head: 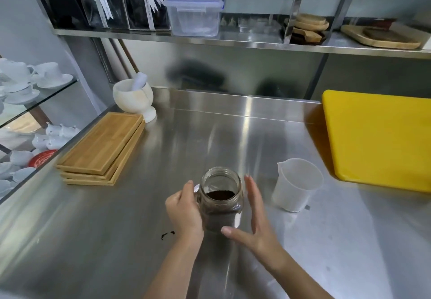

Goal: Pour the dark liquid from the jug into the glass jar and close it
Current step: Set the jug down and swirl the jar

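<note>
Steel counter (140, 217), wide and bare in the middle. Yellow cutting board (380, 140) lies at the far right, one edge running out of view. Stack of wooden trays (102, 149) sits at the left edge, with a white stone mortar (135, 99) and its pestle just behind it. Shelf above carries a clear lidded plastic box (194, 15).

Translucent plastic jug (296, 184) stands upright near the yellow board, right of the jar, apart from both hands; looks empty.

Glass jar (220, 199) stands upright near the front middle of the counter, mouth open, no lid on it, dark contents filling the lower part.

Left hand (184, 212) is wrapped round the jar's handle on its left side. Right hand (254, 219) is flat and spread, fingers apart, just beside the jar's right wall; contact uncertain.

Small dark spill (167, 234) on the steel, left of the left wrist.
</note>
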Demonstrator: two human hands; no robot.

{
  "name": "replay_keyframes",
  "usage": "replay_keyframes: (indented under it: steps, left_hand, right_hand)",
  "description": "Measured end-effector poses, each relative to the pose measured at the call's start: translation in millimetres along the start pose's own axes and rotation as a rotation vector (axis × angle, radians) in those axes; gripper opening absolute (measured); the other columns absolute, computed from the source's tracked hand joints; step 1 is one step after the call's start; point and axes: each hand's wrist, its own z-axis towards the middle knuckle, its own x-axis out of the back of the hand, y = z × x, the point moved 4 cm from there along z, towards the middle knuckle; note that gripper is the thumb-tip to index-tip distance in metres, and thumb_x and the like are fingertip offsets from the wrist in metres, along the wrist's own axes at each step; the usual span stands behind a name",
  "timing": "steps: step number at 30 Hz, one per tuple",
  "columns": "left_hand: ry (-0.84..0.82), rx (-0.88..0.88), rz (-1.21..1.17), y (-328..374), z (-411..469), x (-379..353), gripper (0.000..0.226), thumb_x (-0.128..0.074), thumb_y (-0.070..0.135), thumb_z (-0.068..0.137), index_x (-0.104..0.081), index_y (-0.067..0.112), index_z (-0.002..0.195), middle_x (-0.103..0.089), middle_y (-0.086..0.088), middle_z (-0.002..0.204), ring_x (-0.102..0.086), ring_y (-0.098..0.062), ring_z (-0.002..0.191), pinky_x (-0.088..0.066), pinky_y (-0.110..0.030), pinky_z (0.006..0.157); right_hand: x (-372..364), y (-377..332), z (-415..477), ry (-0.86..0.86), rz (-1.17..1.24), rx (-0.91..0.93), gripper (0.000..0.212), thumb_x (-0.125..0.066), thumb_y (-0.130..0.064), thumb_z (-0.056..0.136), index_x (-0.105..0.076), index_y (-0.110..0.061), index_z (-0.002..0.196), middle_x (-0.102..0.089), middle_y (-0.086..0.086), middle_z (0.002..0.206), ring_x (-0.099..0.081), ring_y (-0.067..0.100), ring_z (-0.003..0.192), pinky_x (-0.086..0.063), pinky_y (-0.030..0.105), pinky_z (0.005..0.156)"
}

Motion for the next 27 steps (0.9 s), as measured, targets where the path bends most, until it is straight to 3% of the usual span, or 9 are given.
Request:
replay_keyframes:
  steps: [3, 8, 12, 17, 20, 22, 24, 25, 27]
  left_hand:
    - [0.011, 0.014, -0.006, 1, 1, 1, 0.057, -0.051, 0.003, 0.084, -0.029, 0.021, 0.035, -0.027, 0.014, 0.030, -0.023, -0.005, 0.033, -0.023, -0.022, 0.039]
    - [-0.058, 0.046, 0.042, -1, -10, -3, 0.055, -0.051, 0.004, 0.081, -0.046, 0.015, 0.028, -0.034, 0.009, 0.028, -0.030, -0.008, 0.034, -0.030, -0.023, 0.041]
    - [-0.136, 0.048, 0.091, -4, -8, -6, 0.045, -0.056, 0.009, 0.077, -0.038, 0.018, 0.036, -0.028, 0.010, 0.037, -0.026, -0.014, 0.044, -0.025, -0.026, 0.044]
    - [-0.320, 0.033, 0.047, 3, -1, -16, 0.042, -0.056, 0.012, 0.084, -0.048, 0.014, 0.043, -0.042, 0.007, 0.040, -0.036, -0.009, 0.041, -0.030, -0.018, 0.042]
    - [-0.254, -0.061, 0.014, 17, 20, -5, 0.023, -0.051, 0.025, 0.083, -0.066, 0.019, 0.066, -0.066, 0.000, 0.074, -0.061, -0.013, 0.075, -0.044, -0.021, 0.071]
    - [-0.059, -0.090, -0.047, 22, 31, 5, 0.022, -0.047, 0.029, 0.083, -0.066, 0.021, 0.089, -0.067, -0.001, 0.101, -0.060, -0.014, 0.101, -0.042, -0.026, 0.086]
    - [0.087, -0.063, -0.050, 22, 22, 6, 0.027, -0.046, 0.028, 0.089, -0.062, 0.019, 0.109, -0.062, 0.000, 0.120, -0.054, -0.009, 0.110, -0.037, -0.024, 0.094]
    - [0.013, -0.008, -0.025, 17, 11, -3, 0.028, -0.045, 0.028, 0.091, -0.061, 0.019, 0.111, -0.062, 0.001, 0.121, -0.054, -0.005, 0.107, -0.037, -0.020, 0.093]
    - [-0.380, 0.160, 0.101, 3, -20, -31, 0.026, -0.046, 0.033, 0.090, -0.068, 0.019, 0.094, -0.071, 0.003, 0.098, -0.060, -0.004, 0.089, -0.044, -0.017, 0.081]
  right_hand:
    - [10, -1, 2, 0.208, -0.074, 0.036, 0.112, -0.078, -0.057, 0.057, -0.006, -0.045, 0.142, -0.009, -0.037, 0.148, -0.008, -0.010, 0.137, -0.015, 0.007, 0.107]
    - [-5, -2, 13, -0.086, -0.091, 0.010, 0.103, -0.082, -0.002, 0.060, -0.020, -0.013, 0.142, -0.042, 0.003, 0.141, -0.041, 0.009, 0.129, -0.035, 0.020, 0.102]
    - [10, -13, 24, -0.157, -0.121, 0.003, 0.099, -0.084, 0.006, 0.051, -0.031, -0.012, 0.132, -0.052, 0.004, 0.127, -0.052, 0.006, 0.116, -0.040, 0.015, 0.092]
    - [18, -17, 21, -0.009, -0.164, 0.068, 0.090, -0.086, 0.007, 0.047, -0.039, -0.011, 0.121, -0.058, 0.000, 0.115, -0.058, 0.005, 0.106, -0.043, 0.014, 0.087]
    - [24, -18, 15, 0.091, -0.105, 0.068, 0.087, -0.084, 0.002, 0.044, -0.040, -0.013, 0.118, -0.058, 0.001, 0.113, -0.059, 0.004, 0.103, -0.045, 0.013, 0.084]
    - [27, -18, 11, 0.127, -0.077, 0.064, 0.086, -0.083, 0.002, 0.044, -0.039, -0.016, 0.117, -0.057, 0.001, 0.112, -0.059, 0.001, 0.102, -0.045, 0.011, 0.082]
    - [29, -17, 8, 0.149, -0.073, 0.071, 0.086, -0.083, 0.002, 0.044, -0.039, -0.017, 0.116, -0.057, 0.002, 0.113, -0.059, 0.001, 0.102, -0.044, 0.010, 0.082]
    - [29, -15, 7, 0.156, -0.072, 0.072, 0.086, -0.083, 0.002, 0.044, -0.039, -0.017, 0.115, -0.057, 0.002, 0.113, -0.059, 0.001, 0.102, -0.044, 0.010, 0.082]
    - [31, -14, 6, 0.160, -0.071, 0.071, 0.085, -0.082, 0.003, 0.044, -0.040, -0.016, 0.115, -0.057, 0.003, 0.112, -0.059, 0.002, 0.101, -0.045, 0.011, 0.082]
